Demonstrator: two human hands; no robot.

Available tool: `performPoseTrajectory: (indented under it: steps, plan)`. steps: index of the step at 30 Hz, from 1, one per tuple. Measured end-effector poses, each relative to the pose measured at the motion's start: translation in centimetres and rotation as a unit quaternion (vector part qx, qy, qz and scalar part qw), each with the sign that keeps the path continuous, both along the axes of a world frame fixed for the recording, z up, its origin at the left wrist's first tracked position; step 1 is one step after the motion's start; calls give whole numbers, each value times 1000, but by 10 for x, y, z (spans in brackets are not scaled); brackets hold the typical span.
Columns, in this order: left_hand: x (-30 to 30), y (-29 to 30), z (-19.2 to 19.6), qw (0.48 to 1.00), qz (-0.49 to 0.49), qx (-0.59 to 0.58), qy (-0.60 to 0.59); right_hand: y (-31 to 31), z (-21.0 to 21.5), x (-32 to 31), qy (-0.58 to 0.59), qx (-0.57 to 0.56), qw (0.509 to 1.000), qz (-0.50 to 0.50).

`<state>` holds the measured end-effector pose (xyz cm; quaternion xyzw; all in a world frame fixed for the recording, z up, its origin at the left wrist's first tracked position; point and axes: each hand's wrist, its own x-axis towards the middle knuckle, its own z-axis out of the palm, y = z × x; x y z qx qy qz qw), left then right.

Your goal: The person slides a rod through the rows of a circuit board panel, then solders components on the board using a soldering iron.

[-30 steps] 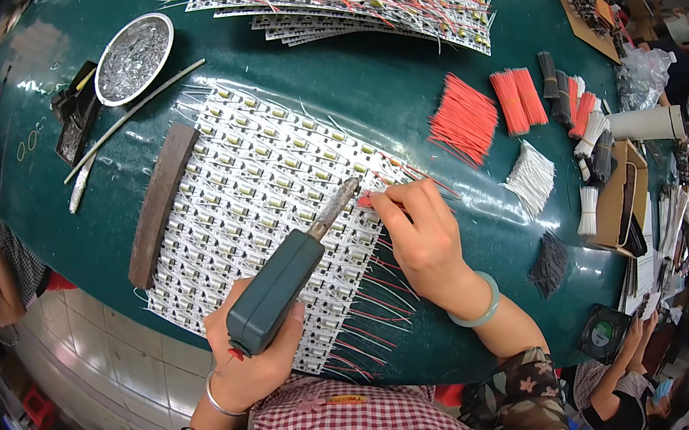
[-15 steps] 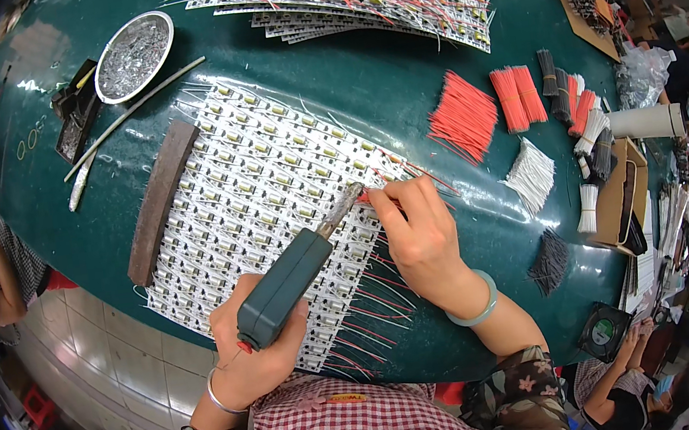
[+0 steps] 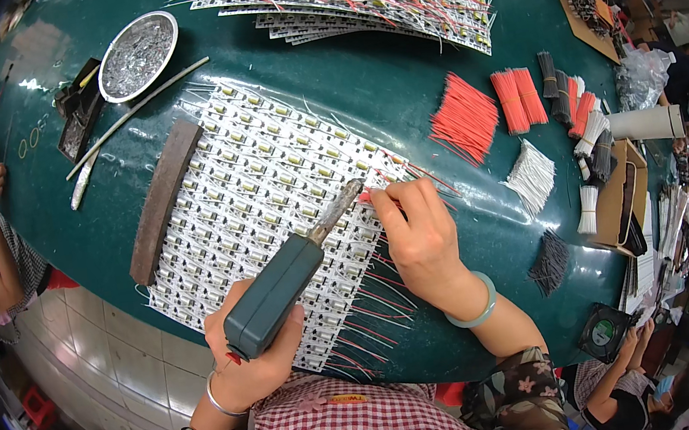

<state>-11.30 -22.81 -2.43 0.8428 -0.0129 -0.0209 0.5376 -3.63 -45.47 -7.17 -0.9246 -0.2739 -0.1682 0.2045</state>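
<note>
Green worktop (image 3: 381, 93) is filling most of the frame. White circuit-board panel (image 3: 259, 196) is lying centre. Green soldering tool (image 3: 276, 289) is pointing up-right across it. Right hand (image 3: 424, 235), centre right, is pinching a small red piece (image 3: 365, 197), details unclear, beside the tip. Left hand (image 3: 252, 375), lower centre, is wrapping the tool, fingers curled.

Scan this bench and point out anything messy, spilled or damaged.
Slightly untidy: the dark gray wires lie in a loose heap at right, unlike the neat red bundles above. The loose red pile has a few strands straying lower left. No damage stands out on the circuit-board sheet.
</note>
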Motion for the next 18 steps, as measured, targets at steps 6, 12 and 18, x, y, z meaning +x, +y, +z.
performPoseTrajectory:
  steps: [6, 12, 18]
  plan:
    - [-5, 1, 1, 1000, 5, -5, 3, 1, -3, -1, -14, -2, 1000, -16]
    - [-12, 2, 0, 1000, 12, -16, 1, -4, 2, -13, -11, 25, 1000, 2]
    - [-17, 2, 1, 999, 20, -35, 24, 0, -2, -16, 2, 45, 999, 24]
